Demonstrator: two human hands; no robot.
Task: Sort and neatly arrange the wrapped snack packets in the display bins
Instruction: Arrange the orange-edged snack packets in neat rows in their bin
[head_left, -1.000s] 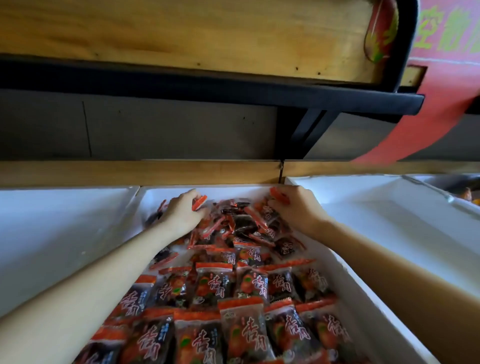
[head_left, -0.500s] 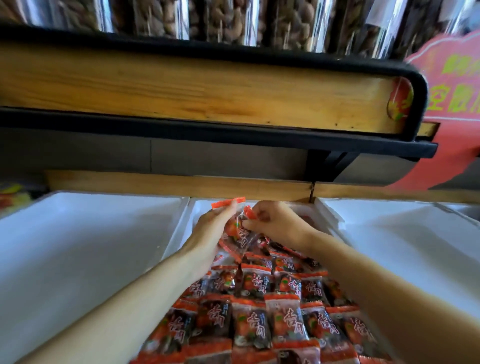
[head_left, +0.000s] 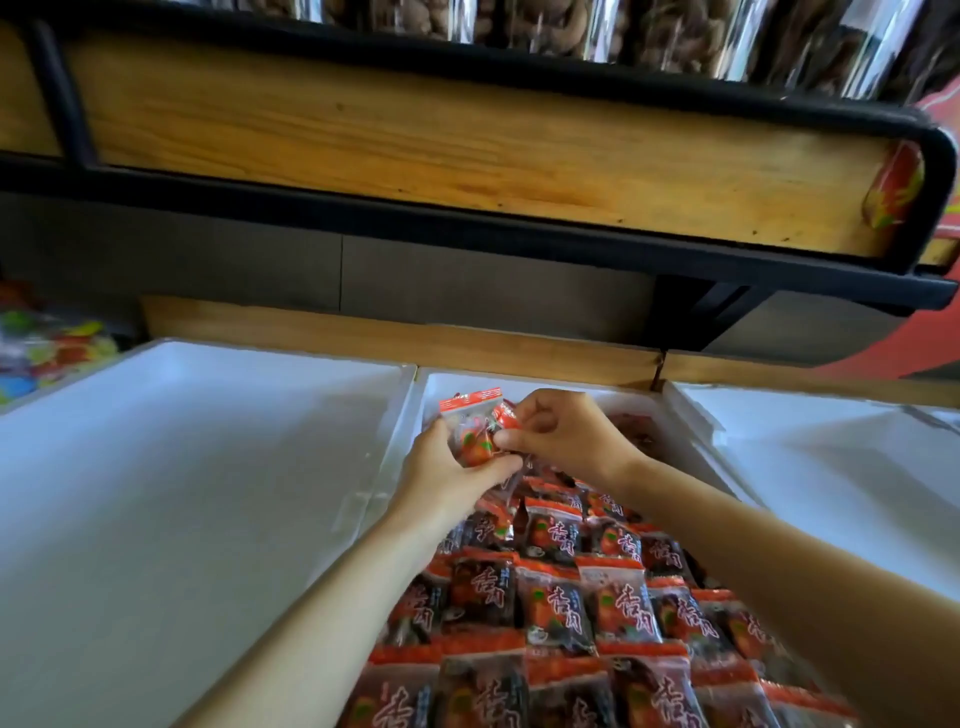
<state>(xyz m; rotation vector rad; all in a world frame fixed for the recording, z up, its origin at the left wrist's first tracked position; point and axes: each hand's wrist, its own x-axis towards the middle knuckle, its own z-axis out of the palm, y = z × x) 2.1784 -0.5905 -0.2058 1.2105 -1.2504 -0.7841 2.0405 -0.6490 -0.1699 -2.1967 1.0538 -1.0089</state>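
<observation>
Red-and-black wrapped snack packets (head_left: 550, 603) are seen mostly rowed in the white foam bin (head_left: 670, 410), while a small bunch (head_left: 475, 434) is pinched by left hand (head_left: 447, 475) and right hand (head_left: 563, 434) above the unsorted far end.

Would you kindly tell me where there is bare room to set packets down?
The left bin is bare, between the colourful sweets and the middle bin wall. The right bin looks bare too. The middle bin is crowded with packet rows up to the left hand and right hand.

Both hands, left (head_left: 451, 470) and right (head_left: 563, 436), grip red-wrapped snack packets (head_left: 475, 434), apparently two, above a packet-filled white foam bin (head_left: 524, 382).
</observation>
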